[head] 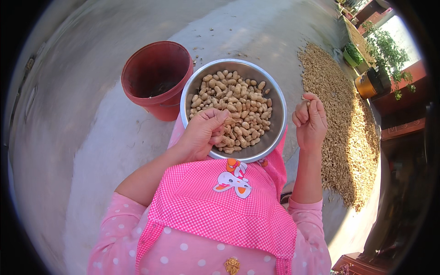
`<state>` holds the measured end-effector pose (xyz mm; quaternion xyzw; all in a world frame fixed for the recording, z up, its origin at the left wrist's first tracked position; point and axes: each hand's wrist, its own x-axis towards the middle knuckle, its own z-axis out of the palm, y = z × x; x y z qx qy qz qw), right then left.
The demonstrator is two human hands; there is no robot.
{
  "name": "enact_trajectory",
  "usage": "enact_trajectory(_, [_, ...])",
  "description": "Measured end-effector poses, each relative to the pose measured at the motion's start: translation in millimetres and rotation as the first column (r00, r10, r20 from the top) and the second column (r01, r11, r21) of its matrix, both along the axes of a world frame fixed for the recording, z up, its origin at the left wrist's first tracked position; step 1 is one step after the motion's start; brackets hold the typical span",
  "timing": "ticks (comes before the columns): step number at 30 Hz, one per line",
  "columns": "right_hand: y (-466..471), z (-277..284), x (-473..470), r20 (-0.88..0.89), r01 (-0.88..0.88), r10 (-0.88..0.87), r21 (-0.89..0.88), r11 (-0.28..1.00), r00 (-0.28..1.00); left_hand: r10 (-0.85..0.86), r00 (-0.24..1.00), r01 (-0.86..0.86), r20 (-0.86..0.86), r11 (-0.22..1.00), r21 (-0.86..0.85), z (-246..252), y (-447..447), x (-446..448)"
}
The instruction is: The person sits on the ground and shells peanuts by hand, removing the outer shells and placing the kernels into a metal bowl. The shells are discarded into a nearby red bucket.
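Note:
A steel bowl [279, 137] rests on my lap, partly filled with unshelled peanuts [240, 99]. Over its near left part is my left hand [208, 130], thumb and fingers pinched on a peanut [229, 120]. My right hand [311, 117] is raised to the right of the bowl, apart from it, fingers curled with a small pale piece, perhaps a peanut, at the fingertips. A pink checked apron [220, 213] with a rabbit figure covers my front, its upper edge close to the bowl.
A red plastic bucket [165, 103] stands left of the bowl, dark inside. On the right, a long heap of peanuts [343, 137] covers the concrete ground [103, 165]. Beyond it are a green basin [351, 56] with leafy greens and a potted plant [388, 48]. Small debris lies behind the bowl.

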<state>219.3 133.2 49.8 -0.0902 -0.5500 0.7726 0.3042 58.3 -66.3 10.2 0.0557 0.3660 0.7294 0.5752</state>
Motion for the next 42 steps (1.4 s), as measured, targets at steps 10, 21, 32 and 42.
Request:
enact_trajectory(10, [-43.1, -14.9, -35.0, 0.247, -0.163, -0.135, 0.879, 0.448, 0.959, 0.041, 0.997, -0.044, -0.059, 0.998, -0.042, 6.4, 12.4, 18.0])
enact_trajectory(21, [-62.7, -44.8, -32.8, 0.078, -0.267, 0.334, -0.447, 0.854, 0.939, 0.006, 0.994, 0.01, -0.111, 0.99, 0.142, 12.7, 5.2, 17.8])
enact_trajectory(32, [-5.3, -37.2, -29.3, 0.197, 0.177, -0.265, 0.376, 0.909, 0.944, 0.367, 0.722, -0.419, -0.586, 0.907, 0.052, 9.9, -6.7, -176.8])
enact_trajectory(42, [1.6, -25.6, -66.8, 0.199, -0.158, -0.363, 0.978, 0.139, 0.91, -0.396, 0.28, -0.58, -0.875, 0.656, -0.482, -46.4, -24.2, -268.8])
